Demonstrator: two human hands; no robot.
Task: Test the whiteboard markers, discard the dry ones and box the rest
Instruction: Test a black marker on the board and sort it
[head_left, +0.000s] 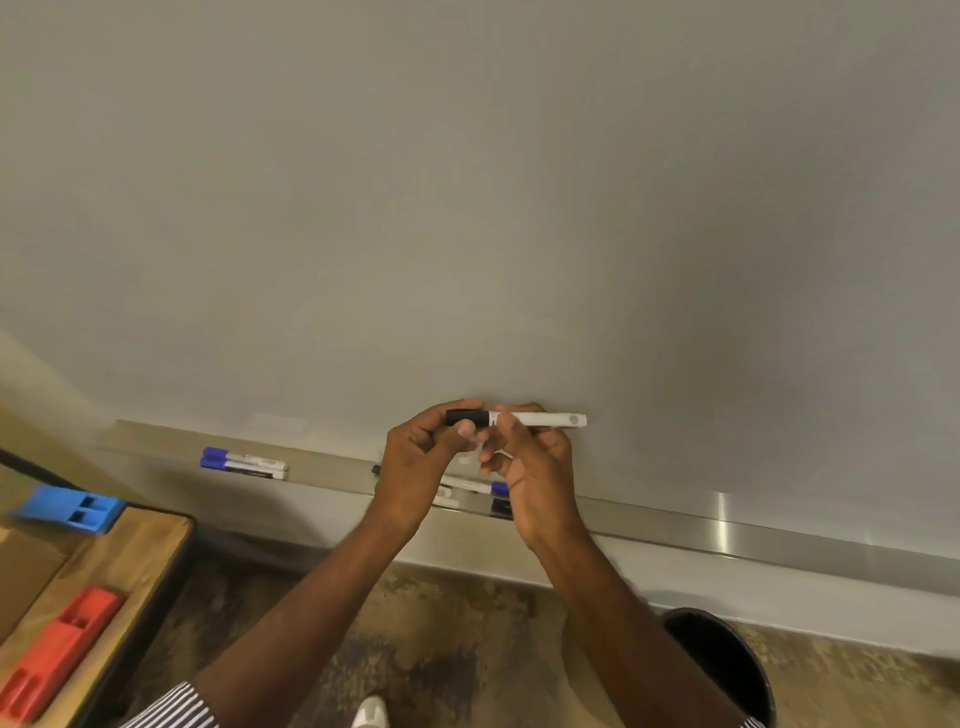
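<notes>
I hold a white marker with a black cap (540, 419) level in front of the whiteboard (467, 208), just above its metal tray (675, 522). My left hand (421, 467) pinches the black cap end. My right hand (524, 467) grips the white barrel. Two blue-capped markers (241, 463) lie on the tray to the left. More markers (488, 493), one blue-capped and one black-capped, lie on the tray partly hidden behind my hands.
A wooden table (130, 551) at lower left carries a blue eraser (67, 509), a red eraser (57, 654) and a brown cardboard box (21, 577). A black bin (727, 665) stands on the floor at lower right, below the tray.
</notes>
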